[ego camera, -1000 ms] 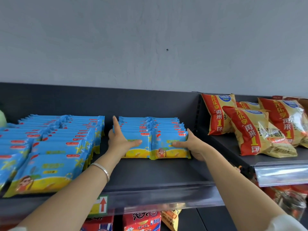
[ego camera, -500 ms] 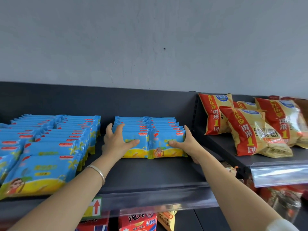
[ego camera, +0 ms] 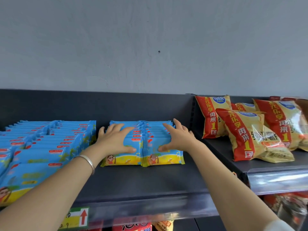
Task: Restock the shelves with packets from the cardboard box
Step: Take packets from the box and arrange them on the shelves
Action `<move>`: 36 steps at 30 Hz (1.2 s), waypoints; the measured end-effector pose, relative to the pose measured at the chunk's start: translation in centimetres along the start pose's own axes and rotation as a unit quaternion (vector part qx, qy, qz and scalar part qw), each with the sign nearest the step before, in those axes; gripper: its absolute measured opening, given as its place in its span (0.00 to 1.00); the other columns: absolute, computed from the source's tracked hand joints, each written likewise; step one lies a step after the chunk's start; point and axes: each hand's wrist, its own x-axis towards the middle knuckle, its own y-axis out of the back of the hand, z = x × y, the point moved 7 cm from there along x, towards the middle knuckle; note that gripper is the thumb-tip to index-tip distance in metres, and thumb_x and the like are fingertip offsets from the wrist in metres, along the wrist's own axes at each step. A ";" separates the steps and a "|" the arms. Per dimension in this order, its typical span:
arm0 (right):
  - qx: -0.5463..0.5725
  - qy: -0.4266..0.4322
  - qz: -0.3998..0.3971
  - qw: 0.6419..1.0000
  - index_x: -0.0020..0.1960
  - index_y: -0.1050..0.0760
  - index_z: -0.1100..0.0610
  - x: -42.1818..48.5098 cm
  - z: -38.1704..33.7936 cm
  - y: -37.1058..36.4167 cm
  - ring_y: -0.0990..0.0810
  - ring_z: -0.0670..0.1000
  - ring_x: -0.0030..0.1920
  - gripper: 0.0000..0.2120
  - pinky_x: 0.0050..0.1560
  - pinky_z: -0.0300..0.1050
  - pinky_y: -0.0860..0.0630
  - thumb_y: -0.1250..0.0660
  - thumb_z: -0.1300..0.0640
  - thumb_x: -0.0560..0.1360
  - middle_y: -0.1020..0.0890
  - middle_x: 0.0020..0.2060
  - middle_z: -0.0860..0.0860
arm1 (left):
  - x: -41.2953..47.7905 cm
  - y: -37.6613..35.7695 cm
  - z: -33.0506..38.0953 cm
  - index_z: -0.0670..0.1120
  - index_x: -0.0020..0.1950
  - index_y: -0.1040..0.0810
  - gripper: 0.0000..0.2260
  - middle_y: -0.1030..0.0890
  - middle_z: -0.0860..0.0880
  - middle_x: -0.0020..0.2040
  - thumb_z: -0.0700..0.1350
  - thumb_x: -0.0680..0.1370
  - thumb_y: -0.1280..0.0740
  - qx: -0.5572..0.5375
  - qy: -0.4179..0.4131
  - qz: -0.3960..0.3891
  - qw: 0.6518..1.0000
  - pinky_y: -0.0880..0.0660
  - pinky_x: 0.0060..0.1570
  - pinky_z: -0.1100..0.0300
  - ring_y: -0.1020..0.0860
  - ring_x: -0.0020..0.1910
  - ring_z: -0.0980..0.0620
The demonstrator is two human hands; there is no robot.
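Packets (ego camera: pixel 143 142) sit in two blue rows, shingled and leaning back, mid-shelf (ego camera: pixel 141 179), with a bigger blue block (ego camera: pixel 50 147) to the left and red-and-yellow bags (ego camera: pixel 246 135) to the right. The left hand (ego camera: pixel 115 140) and right hand (ego camera: pixel 179 139) lie spread across the row tops, fingers straight, thumbs on the front faces. They are pressing flat and clasp nothing. These look light, thin and slick, probably crushable inside, and a row likely fans or topples if shoved from one end. The best hold is flat palms at front and back, squeezing the row as one block and staying off the crimped seals. The box is out of view.
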 end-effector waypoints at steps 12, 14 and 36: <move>-0.027 -0.022 -0.194 0.980 0.75 0.59 0.37 3.4 0.8 -0.5 0.44 0.60 0.74 0.57 0.73 0.61 0.42 0.27 0.31 0.58 0.55 0.76 0.50 | 3.6 -0.8 -1.0 0.64 0.74 0.61 0.51 0.60 0.50 0.78 0.68 0.64 0.30 -0.029 -0.027 -0.196 0.980 0.54 0.73 0.41 0.62 0.75 0.40; 0.003 -0.011 -0.183 0.983 0.75 0.57 0.38 3.6 0.9 -0.7 0.43 0.59 0.73 0.56 0.73 0.60 0.41 0.25 0.33 0.59 0.53 0.75 0.49 | 3.8 -1.0 -1.0 0.63 0.75 0.60 0.51 0.58 0.50 0.78 0.69 0.63 0.30 -0.034 -0.042 -0.179 0.982 0.53 0.73 0.41 0.61 0.76 0.42; -0.057 0.062 -0.102 0.991 0.76 0.52 0.41 2.5 -1.7 -0.4 0.56 0.56 0.77 0.45 0.72 0.67 0.60 0.31 0.36 0.68 0.54 0.77 0.47 | 2.4 0.0 0.6 0.61 0.76 0.53 0.36 0.49 0.55 0.78 0.71 0.72 0.45 0.047 -0.121 -0.059 0.990 0.59 0.73 0.42 0.51 0.76 0.53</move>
